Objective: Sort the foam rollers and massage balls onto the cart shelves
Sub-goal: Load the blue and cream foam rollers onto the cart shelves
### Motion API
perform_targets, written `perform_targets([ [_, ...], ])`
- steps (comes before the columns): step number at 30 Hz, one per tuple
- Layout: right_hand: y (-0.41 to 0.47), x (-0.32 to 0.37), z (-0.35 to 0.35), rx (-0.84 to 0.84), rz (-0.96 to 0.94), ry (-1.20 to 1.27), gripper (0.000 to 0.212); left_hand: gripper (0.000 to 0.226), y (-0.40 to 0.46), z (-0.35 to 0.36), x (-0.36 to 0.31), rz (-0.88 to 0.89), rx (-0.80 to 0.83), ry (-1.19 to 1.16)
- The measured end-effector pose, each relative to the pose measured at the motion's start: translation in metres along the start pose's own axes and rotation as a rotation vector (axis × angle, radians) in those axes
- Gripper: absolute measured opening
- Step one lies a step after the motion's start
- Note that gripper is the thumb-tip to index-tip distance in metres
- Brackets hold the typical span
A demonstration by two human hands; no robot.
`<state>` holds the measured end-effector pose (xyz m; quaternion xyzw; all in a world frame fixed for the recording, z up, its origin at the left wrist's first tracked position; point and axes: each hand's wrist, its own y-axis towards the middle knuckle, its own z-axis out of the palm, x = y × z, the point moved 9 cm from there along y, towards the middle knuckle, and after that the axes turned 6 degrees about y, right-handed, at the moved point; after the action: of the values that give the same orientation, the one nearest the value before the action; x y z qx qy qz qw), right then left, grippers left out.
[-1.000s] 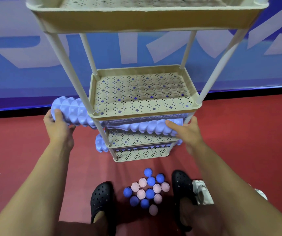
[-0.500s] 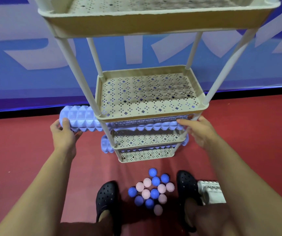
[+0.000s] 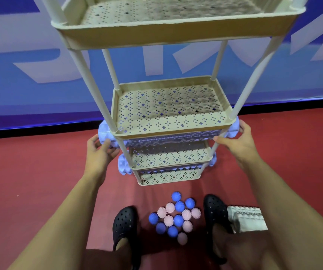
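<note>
Both arms reach forward toward twelve o'clock, forearms bare. Left hand (image 3: 100, 151) at ten o'clock, fingers loosely curled, thumb up. Right hand (image 3: 238, 142) at two o'clock, fingers extended, palm down.

Hands (image 3: 102, 151) at shelved roller (image 3: 106, 133) ends

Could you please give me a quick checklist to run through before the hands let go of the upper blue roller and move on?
1. Upper blue roller lies across its shelf, both ends sticking out: ok.
2. Left hand off the roller: not ok, fingers touch its end.
3. Right hand off the roller: not ok, at the other end.
4. Roller settled flat: cannot tell, the tray above hides it.
5. Massage balls sorted: not ok, on the floor.
6. White roller shelved: not ok.
</note>
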<state>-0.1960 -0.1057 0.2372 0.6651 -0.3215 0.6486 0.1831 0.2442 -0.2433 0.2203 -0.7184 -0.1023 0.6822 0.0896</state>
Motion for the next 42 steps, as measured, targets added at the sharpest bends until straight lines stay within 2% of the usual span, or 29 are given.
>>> perform_targets([
  [2, 0.002, 0.001, -0.007, -0.004, -0.027, -0.050, 0.088, 0.052, -0.002, -0.004, 0.008, 0.012, 0.070, 0.142],
  [5, 0.003, -0.006, -0.009, 0.008, -0.020, -0.125, 0.089, 0.073, -0.009, -0.007, 0.013, 0.052, 0.144, 0.403],
  [9, 0.005, -0.021, -0.006, 0.029, 0.039, -0.154, 0.082, 0.087, -0.012, 0.001, 0.006, 0.122, 0.040, 0.551],
  [12, 0.006, -0.023, -0.005, -0.007, 0.047, -0.180, 0.074, 0.077, -0.001, 0.007, 0.002, 0.184, -0.063, 0.606],
  [15, 0.006, -0.026, -0.005, -0.043, 0.078, -0.216, 0.071, 0.067, 0.003, 0.007, 0.001, 0.161, -0.120, 0.604],
  [19, 0.003, -0.028, -0.004, -0.068, 0.132, -0.246, 0.063, 0.075, -0.004, 0.004, -0.003, 0.039, -0.171, 0.652],
  [23, 0.003, -0.026, -0.003, -0.059, 0.138, -0.298, 0.057, 0.079, -0.004, 0.003, 0.001, -0.005, -0.151, 0.684],
  [29, -0.011, -0.018, 0.000, -0.031, 0.104, -0.346, 0.059, 0.083, -0.011, 0.007, 0.003, -0.051, -0.092, 0.570],
  [30, -0.016, -0.011, 0.000, -0.031, 0.073, -0.390, 0.059, 0.080, -0.016, 0.008, 0.002, -0.059, -0.084, 0.564],
  [32, -0.028, 0.003, -0.001, -0.020, 0.023, -0.483, 0.063, 0.058, -0.033, 0.011, -0.008, -0.072, -0.108, 0.570],
  [33, -0.035, 0.010, -0.001, -0.002, -0.006, -0.519, 0.063, 0.051, -0.044, 0.014, -0.014, -0.060, -0.122, 0.571],
  [36, -0.061, 0.037, -0.004, 0.055, -0.121, -0.598, 0.056, 0.046, -0.089, 0.042, -0.043, 0.049, -0.100, 0.598],
  [39, -0.090, 0.053, -0.025, 0.085, -0.228, -0.722, 0.055, 0.050, -0.138, 0.088, -0.064, 0.180, 0.018, 0.626],
  [42, -0.121, 0.047, -0.069, 0.079, -0.225, -0.850, 0.056, 0.043, -0.190, 0.148, -0.082, 0.315, 0.144, 0.678],
])
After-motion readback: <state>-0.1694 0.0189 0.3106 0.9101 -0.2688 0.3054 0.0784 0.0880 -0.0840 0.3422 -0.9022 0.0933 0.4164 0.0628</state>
